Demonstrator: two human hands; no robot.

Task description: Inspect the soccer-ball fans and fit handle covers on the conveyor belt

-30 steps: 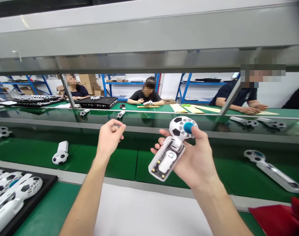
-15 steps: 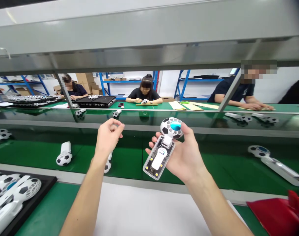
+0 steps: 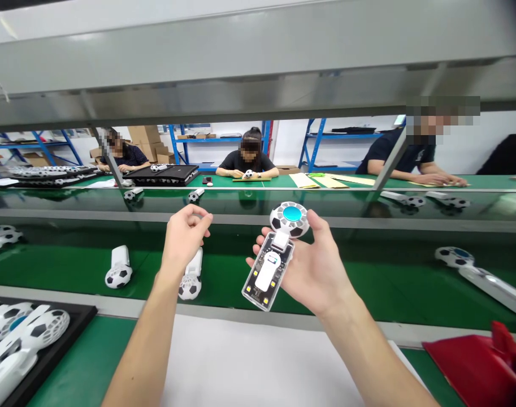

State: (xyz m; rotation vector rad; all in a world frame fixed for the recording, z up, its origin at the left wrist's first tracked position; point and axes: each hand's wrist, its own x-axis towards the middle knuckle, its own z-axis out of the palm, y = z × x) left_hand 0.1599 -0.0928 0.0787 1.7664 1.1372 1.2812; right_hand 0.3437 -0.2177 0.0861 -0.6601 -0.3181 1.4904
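My right hand (image 3: 317,265) holds a handheld fan (image 3: 268,271) over the near green belt. Its round head (image 3: 289,220) has a black-and-white football pattern with a blue disc in the middle. A dark circuit board with a white label shows through its clear handle. The thumb rests by the head's right edge, and the other fingers curl behind the fan. To its left, my left hand (image 3: 185,234) is raised with thumb and forefinger pinched together; anything between them is too small to see. Another white fan (image 3: 190,285) lies on the belt, partly behind my left wrist.
More football fans lie on the near belt (image 3: 368,282), one fan (image 3: 118,267) left and another (image 3: 482,277) right. A black tray (image 3: 82,316) of fans stands front left. White paper (image 3: 258,362) lies before me, a red pouch (image 3: 469,362) right. Several co-workers sit opposite.
My right thumb has come off the blue disc, and the held fan has shifted slightly left. Fans on the near belt have moved right, while those on the far belt have moved left.
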